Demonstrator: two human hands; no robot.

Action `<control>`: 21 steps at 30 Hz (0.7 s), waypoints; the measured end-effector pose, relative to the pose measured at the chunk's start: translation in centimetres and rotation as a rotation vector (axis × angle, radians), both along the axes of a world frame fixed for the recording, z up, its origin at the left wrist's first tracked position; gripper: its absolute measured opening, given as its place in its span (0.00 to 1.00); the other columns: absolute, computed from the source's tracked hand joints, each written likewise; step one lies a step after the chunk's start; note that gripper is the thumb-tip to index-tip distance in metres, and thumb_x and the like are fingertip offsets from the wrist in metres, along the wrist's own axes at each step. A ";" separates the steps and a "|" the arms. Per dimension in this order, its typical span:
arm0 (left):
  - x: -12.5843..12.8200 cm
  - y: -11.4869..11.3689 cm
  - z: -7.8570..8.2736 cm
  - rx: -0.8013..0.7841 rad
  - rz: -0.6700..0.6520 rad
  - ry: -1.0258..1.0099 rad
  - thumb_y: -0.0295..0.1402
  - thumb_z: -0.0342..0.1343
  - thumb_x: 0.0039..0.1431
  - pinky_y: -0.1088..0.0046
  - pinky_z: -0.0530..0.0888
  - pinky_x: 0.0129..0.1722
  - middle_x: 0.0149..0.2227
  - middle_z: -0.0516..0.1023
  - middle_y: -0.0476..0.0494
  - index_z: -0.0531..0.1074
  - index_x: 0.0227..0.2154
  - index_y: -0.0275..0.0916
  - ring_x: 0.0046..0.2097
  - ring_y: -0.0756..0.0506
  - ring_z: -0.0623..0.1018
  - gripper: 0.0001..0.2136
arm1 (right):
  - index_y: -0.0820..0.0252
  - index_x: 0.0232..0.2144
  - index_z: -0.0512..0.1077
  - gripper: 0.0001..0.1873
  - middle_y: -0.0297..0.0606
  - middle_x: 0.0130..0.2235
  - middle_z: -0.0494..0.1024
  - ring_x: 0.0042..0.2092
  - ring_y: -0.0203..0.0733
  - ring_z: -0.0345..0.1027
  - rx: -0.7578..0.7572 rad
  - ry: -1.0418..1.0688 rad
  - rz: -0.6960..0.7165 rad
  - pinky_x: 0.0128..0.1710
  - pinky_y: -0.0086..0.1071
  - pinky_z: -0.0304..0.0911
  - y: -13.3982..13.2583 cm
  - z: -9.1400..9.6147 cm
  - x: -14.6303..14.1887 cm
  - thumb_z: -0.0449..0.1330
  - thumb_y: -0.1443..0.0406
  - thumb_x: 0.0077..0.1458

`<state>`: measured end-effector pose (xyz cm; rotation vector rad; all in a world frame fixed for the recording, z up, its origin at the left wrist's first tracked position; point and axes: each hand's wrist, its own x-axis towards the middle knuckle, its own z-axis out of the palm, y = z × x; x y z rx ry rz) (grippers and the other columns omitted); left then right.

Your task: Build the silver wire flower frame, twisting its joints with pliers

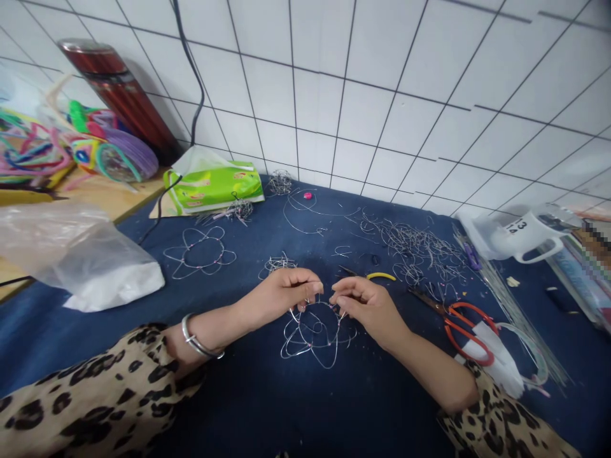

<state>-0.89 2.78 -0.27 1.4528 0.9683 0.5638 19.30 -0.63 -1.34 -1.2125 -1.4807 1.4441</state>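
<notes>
A flower-shaped wire frame [311,346] with looped petals and small pink beads hangs between my two hands, over the dark blue cloth. My left hand [296,289] pinches the wire at its upper left with thumb and forefinger. On the upper right, my right hand [363,306] is closed with its fingertips on the wire. A second wire flower [200,253] lies flat on the cloth to the left. Just behind my left hand sits a small bundle of bent wire [281,262]. Yellow-handled pliers [380,277] lie behind my right hand, partly hidden.
Scissors [470,327] with orange handles, long straight wires [513,312] and a white mug [534,234] are at right. Wire scraps [415,242] spread behind. A green tissue pack [214,187], a plastic bag [81,248] and a red thermos [124,95] stand left, near the tiled wall.
</notes>
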 end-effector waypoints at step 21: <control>-1.5 0.9 1.2 0.019 -0.216 0.083 0.43 0.45 0.60 0.74 0.69 0.29 0.32 0.73 0.46 0.70 0.35 0.36 0.31 0.49 0.74 0.16 | 0.57 0.37 0.69 0.09 0.35 0.34 0.76 0.29 0.33 0.67 -0.039 0.009 -0.100 0.26 0.27 0.60 0.1 -0.1 0.1 0.57 0.65 0.51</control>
